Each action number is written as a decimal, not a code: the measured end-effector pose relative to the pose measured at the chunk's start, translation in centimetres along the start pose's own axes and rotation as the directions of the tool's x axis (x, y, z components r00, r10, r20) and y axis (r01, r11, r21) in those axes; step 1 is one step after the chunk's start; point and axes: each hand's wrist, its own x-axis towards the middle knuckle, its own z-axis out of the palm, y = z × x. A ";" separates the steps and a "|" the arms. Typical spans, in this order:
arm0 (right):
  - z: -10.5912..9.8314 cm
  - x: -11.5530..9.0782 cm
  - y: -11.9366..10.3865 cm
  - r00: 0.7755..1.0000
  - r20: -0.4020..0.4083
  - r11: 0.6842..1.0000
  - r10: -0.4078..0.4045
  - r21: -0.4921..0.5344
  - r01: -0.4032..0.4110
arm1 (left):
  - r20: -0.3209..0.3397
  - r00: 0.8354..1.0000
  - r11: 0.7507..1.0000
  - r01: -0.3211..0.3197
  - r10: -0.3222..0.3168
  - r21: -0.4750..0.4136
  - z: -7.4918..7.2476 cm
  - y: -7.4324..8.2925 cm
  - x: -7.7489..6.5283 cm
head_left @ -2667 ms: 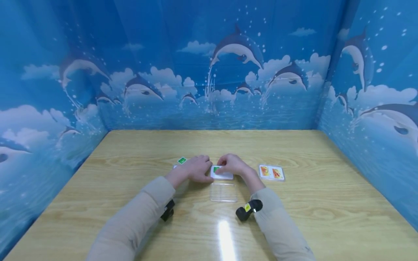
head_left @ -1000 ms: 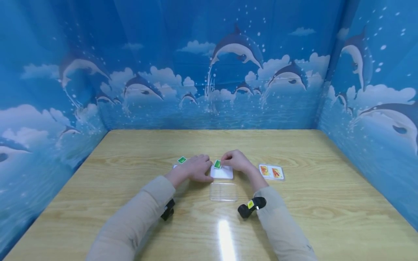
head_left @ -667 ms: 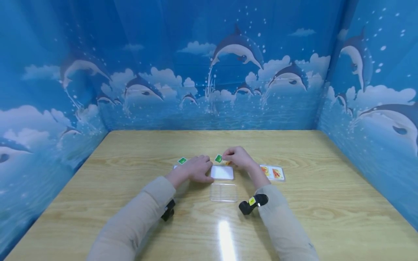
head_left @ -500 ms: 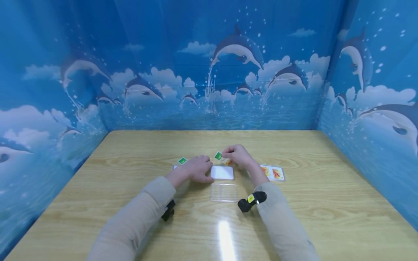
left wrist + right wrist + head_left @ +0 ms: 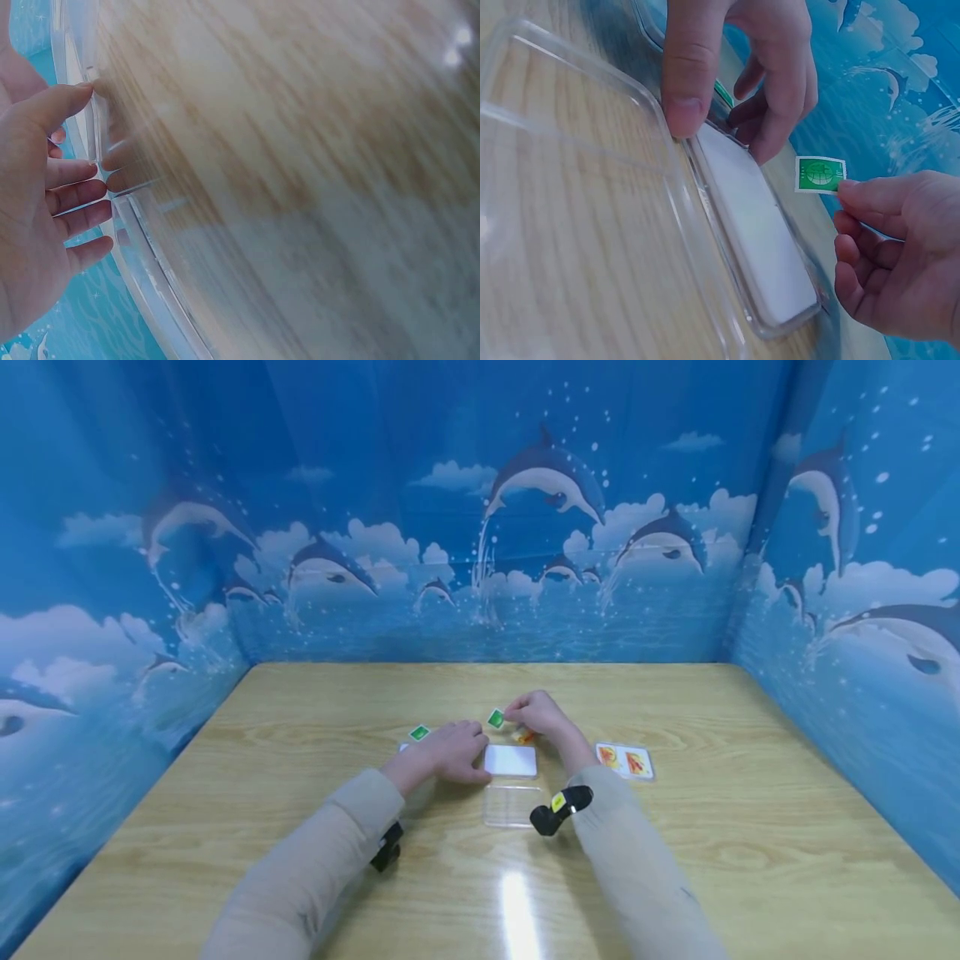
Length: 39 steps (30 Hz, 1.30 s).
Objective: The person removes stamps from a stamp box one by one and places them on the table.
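A green postage stamp (image 5: pixel 821 174) with a white perforated border is pinched by its edge between thumb and forefinger of my right hand (image 5: pixel 542 714). The stamp is just beyond a small clear plastic case (image 5: pixel 512 761) with a white insert. My left hand (image 5: pixel 456 752) grips the left end of this case, thumb (image 5: pixel 685 116) at the near side and fingers at the far side. In front of the case lies its clear lid (image 5: pixel 513 787). A small orange-patterned piece (image 5: pixel 523 734) shows below my right hand, partly covered.
Beyond my left forearm lies another green stamp (image 5: pixel 419 733), next to a white-edged item mostly hidden by that hand. To the right is a clear case with two orange pictures (image 5: pixel 625 762). Dolphin-print curtains (image 5: pixel 480 527) surround the wooden table (image 5: pixel 300 710).
My right hand has drawn the green stamp off the white insert, away past the case's far edge and then slightly left. The orange piece has come into view. My left hand keeps its place.
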 end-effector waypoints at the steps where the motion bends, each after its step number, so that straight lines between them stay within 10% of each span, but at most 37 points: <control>1: 0.1 0.1 0.0 1.000 -0.002 1.000 0.001 -0.006 -0.001 | 0.002 1.000 1.000 0.003 -0.003 -0.004 0.0 0.0 0.0; 39: 1.4 0.1 0.0 0.994 -0.112 0.995 0.010 -0.095 -0.021 | -0.002 1.000 1.000 0.005 -0.005 0.007 0.1 0.1 0.1</control>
